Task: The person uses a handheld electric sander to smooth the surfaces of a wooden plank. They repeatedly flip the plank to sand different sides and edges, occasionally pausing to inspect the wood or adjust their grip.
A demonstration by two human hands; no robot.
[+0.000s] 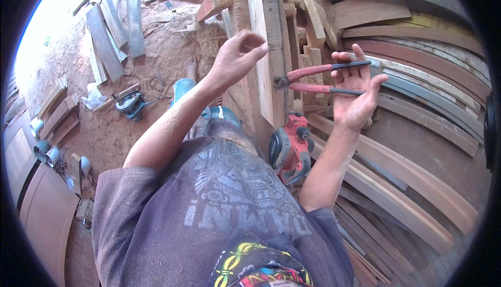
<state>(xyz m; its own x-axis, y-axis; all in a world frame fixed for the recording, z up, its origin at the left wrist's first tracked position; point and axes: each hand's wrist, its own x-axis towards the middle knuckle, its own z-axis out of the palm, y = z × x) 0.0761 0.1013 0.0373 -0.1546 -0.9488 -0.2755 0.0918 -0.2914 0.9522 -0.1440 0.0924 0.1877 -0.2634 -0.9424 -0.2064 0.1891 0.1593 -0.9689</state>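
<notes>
A pair of pincers with red handles and dark handle ends lies level over the right side of a long wooden beam. Its metal jaws are at the beam's edge; whether they grip anything is too small to tell. My right hand is palm up with fingers apart, the two handle ends lying across the fingers and palm. Over the beam's left side, my left hand has its fingers curled toward the thumb; anything between the fingertips is too small to make out.
A red power tool sits close to my body, right of the beam. A teal circular saw lies on the dirt floor at left. Stacked boards fill the right side, and loose planks lie at far left.
</notes>
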